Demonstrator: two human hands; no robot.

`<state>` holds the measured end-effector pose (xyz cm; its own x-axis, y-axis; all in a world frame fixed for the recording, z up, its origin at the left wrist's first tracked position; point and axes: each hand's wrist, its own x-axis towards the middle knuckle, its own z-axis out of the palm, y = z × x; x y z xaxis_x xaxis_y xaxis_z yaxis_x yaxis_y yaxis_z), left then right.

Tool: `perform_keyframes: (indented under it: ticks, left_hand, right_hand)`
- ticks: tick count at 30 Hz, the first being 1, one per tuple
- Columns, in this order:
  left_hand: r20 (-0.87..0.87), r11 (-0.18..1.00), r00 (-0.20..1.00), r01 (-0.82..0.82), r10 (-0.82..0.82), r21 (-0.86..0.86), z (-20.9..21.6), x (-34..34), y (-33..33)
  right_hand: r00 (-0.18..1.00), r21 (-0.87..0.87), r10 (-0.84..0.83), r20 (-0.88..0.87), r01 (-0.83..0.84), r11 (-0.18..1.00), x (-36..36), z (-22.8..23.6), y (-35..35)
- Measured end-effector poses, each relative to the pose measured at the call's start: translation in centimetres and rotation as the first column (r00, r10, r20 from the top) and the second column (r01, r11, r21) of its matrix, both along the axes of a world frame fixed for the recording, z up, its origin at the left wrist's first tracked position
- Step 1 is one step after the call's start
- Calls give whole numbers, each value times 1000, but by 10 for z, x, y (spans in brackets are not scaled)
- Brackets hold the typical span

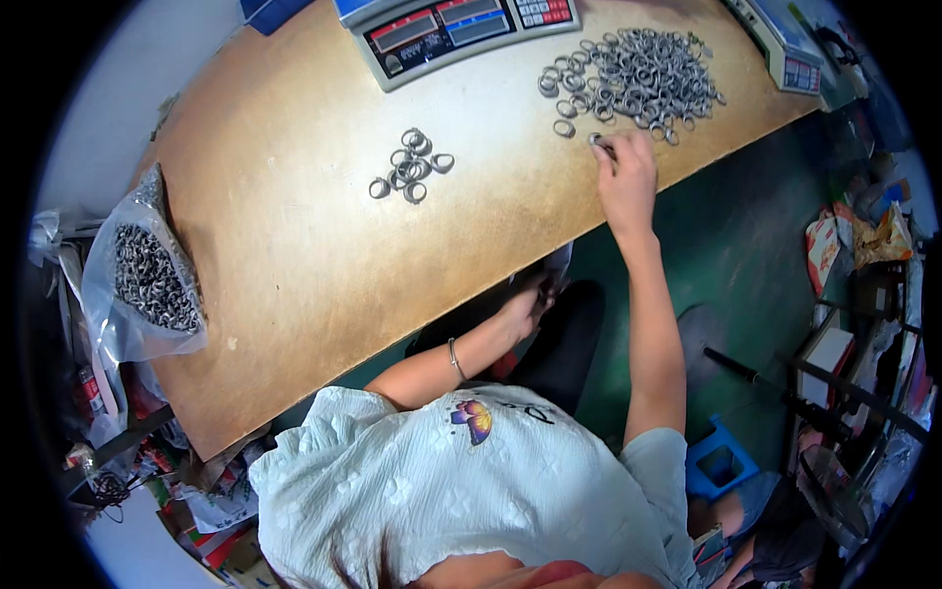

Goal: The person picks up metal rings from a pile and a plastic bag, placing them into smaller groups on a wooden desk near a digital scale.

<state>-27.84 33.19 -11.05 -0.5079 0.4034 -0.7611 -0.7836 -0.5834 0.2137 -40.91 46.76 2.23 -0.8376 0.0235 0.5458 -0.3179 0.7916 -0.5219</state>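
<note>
Pale shirt (pixel 461 491), right hand (pixel 630 179) pinching grey ring (pixel 595 139) just beside ring pile (pixel 648 83), left hand (pixel 528 304), grip unclear

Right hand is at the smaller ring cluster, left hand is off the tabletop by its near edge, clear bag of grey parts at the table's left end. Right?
One error: the right hand is at the larger ring pile, not the smaller ring cluster; the head view shows it. Left hand and clear bag of grey parts are as you stated.

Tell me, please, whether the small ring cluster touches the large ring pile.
Apart: the head view shows tabletop between the small cluster and the large pile.
</note>
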Motion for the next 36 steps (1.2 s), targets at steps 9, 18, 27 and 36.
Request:
perform_keyframes:
  ticks: [9, 18, 27, 36]
  left_hand:
    - [-82, 960, 996, -8, 32, 278, -25, -13, -6]
    - [-111, 961, 986, -149, 126, -233, -135, -28, -11]
    - [-75, 935, 996, 27, -57, -354, -44, -12, 22]
    - [-386, 997, 923, 39, -8, 73, 108, -17, 4]
  right_hand:
    - [898, -28, 69, 434, -63, 998, 151, -76, -28]
    - [847, -330, 20, 531, 184, 926, 155, -153, -15]
    - [998, -219, 49, -39, -57, 974, 53, 10, -16]
    - [984, 67, 157, 82, -163, 984, 0, 1, -17]
